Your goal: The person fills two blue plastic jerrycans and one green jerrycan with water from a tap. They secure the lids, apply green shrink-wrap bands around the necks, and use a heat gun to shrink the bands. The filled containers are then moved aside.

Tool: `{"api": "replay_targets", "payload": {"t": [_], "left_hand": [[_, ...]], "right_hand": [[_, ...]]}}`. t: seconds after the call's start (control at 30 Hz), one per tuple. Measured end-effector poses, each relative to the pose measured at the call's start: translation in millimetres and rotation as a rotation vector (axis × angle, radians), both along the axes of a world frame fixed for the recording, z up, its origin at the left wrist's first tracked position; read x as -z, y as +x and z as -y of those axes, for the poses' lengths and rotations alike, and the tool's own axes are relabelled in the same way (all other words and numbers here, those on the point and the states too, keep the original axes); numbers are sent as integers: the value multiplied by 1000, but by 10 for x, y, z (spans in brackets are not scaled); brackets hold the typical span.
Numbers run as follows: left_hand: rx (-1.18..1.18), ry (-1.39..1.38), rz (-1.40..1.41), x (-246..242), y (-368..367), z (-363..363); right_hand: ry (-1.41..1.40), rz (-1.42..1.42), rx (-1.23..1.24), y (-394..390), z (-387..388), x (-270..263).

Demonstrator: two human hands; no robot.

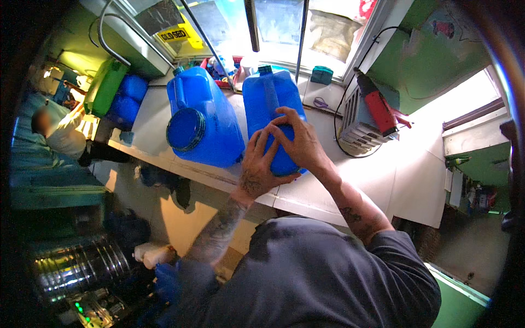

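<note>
On the white tiled counter, two blue plastic water containers stand side by side. Both of my hands are on the right container (293, 96). My left hand (258, 164) spreads over its large round front cap (283, 160), thumb along the cap's lower edge. From above, my right hand (298, 139) reaches over the same cap with bent fingers, its fingertips meeting the left hand's. My hands cover much of this cap. The left container (221, 123) shows its round blue cap (186, 129), a moulded handle and a small dark cap on top; neither hand touches it.
A red and black heat gun (377, 106) lies on a grey slatted box (361, 119) at right, with a black cable looping beside it. Purple scissors (321, 102), a teal box (322, 75) and a red basket (221, 83) sit near the window. Another person (65, 131) is at far left.
</note>
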State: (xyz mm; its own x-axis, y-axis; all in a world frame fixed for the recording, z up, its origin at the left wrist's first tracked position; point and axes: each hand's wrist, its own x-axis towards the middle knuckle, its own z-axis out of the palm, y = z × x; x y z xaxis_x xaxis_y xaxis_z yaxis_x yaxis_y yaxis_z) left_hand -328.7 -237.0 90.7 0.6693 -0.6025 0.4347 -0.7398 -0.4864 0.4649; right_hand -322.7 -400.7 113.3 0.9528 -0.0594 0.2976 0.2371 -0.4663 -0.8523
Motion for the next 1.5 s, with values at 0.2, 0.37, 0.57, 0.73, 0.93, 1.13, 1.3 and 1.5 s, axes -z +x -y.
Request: {"api": "replay_targets", "payload": {"t": [0.2,0.37,0.57,0.73,0.93,1.13,1.3,1.5], "left_hand": [[123,96,-18,-21,203,-115],[72,218,-79,-203,142,-10],[142,122,-42,-198,180,-31],[142,119,-8,-160,164,-32],[136,137,-66,-221,164,-34],[128,196,-138,-276,200,-15],[226,210,-21,-223,301,11],[446,159,-115,-162,589,-160]], "right_hand": [[-32,29,78,-21,61,72],[-221,-26,185,875,324,99],[-945,-261,-320,2362,668,-224],[-1089,-222,-390,2552,554,-116],[-825,-141,-73,2205,597,-130],[112,-45,-115,605,516,119],[121,20,-193,224,279,205],[59,-48,128,68,104,49]]}}
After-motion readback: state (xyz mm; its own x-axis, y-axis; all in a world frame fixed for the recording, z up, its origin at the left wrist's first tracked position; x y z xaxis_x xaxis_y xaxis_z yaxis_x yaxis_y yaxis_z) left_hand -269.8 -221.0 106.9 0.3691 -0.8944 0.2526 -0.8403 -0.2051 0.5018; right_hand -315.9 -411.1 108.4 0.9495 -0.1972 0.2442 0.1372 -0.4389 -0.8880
